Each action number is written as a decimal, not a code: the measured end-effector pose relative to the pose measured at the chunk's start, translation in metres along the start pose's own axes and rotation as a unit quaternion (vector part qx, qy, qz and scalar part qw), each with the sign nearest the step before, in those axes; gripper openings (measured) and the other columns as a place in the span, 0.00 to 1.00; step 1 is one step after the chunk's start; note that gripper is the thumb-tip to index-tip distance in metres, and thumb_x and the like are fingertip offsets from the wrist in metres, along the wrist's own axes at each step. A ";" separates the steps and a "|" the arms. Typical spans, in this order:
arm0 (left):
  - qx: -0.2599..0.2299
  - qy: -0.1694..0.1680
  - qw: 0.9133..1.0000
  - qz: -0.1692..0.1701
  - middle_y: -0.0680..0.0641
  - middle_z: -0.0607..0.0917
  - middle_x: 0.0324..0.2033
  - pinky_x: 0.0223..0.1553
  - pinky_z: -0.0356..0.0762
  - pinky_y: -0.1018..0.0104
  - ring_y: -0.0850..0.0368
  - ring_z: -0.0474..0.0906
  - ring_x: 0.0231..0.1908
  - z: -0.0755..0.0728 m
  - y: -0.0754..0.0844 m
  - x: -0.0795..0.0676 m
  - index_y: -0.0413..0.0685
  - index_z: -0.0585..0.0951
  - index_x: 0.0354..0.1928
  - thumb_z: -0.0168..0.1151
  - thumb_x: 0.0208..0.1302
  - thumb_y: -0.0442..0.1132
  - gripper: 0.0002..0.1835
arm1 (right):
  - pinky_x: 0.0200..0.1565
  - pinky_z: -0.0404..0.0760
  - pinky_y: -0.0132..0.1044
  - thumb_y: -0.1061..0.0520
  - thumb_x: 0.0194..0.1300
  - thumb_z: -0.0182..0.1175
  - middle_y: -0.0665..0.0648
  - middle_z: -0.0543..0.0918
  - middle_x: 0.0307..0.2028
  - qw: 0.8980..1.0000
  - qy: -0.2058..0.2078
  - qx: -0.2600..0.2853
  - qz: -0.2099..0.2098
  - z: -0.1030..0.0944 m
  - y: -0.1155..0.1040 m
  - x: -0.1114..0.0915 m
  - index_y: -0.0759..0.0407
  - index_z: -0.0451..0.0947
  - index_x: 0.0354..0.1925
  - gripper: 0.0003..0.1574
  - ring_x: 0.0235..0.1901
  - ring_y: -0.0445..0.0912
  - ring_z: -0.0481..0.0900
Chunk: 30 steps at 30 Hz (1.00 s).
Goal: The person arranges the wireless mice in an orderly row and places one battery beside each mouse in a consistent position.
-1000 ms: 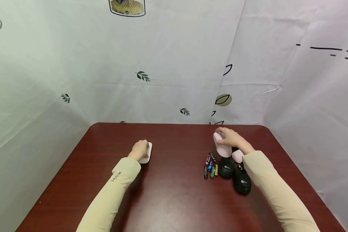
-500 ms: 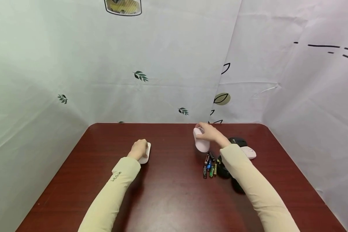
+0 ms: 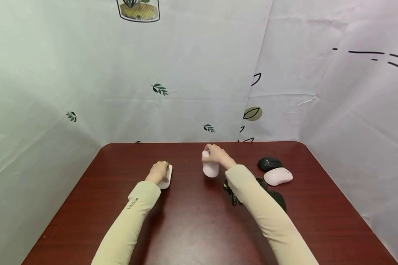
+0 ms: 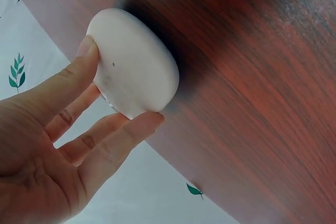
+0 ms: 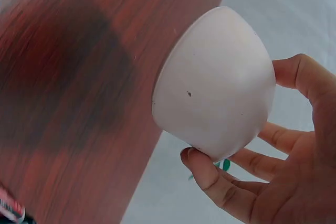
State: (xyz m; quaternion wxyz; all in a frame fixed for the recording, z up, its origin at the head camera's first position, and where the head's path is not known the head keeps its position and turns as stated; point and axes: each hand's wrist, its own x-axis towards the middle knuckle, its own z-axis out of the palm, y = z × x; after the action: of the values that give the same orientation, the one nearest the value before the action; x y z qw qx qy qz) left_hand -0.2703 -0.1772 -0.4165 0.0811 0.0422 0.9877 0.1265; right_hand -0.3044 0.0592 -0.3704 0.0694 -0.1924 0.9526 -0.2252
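- Left sleeve (image 3: 122,228): long, pale cream-yellow cloth, smooth along the forearm with slight wrinkling at its edge.
- Lettering (image 3: 132,203): small, dark, set in a short line near the end of that sleeve; too small to read.
- Left cuff (image 3: 146,189): a wide, loose band flaring at the wrist.
- Right sleeve (image 3: 268,219): the same pale cloth, plain on the side in view, with soft creases.
- Right cuff (image 3: 237,176): similarly wide and pale.
- Left grip (image 3: 157,172) and right grip (image 3: 217,156): both bare.

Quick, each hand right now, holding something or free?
Left hand: closed, holding the white mouse.
Right hand: closed, holding a pale pink mouse.
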 end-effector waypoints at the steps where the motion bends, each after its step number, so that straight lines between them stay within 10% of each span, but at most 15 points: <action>1: 0.001 0.000 1.000 0.002 0.36 0.82 0.43 0.44 0.78 0.53 0.41 0.78 0.44 0.000 0.000 0.000 0.33 0.78 0.44 0.76 0.41 0.29 0.25 | 0.48 0.76 0.49 0.52 0.58 0.60 0.66 0.76 0.50 1.000 -0.002 0.000 0.003 0.003 -0.003 0.001 0.63 0.71 0.54 0.28 0.47 0.55 0.75; 30: 0.015 -0.010 1.000 0.018 0.36 0.81 0.44 0.48 0.76 0.53 0.41 0.76 0.47 -0.004 0.001 0.001 0.35 0.78 0.46 0.76 0.41 0.30 0.26 | 0.55 0.73 0.48 0.50 0.61 0.62 0.61 0.72 0.59 0.993 -0.064 -0.024 0.101 0.055 -0.041 0.030 0.59 0.67 0.61 0.33 0.56 0.57 0.72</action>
State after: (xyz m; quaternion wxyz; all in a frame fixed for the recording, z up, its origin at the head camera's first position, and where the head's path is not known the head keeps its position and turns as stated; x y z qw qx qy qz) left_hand -0.2718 -0.1768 -0.4127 0.0881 0.0626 0.9877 0.1131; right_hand -0.3066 -0.0085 -0.4018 0.1476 -0.1105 0.9660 -0.1810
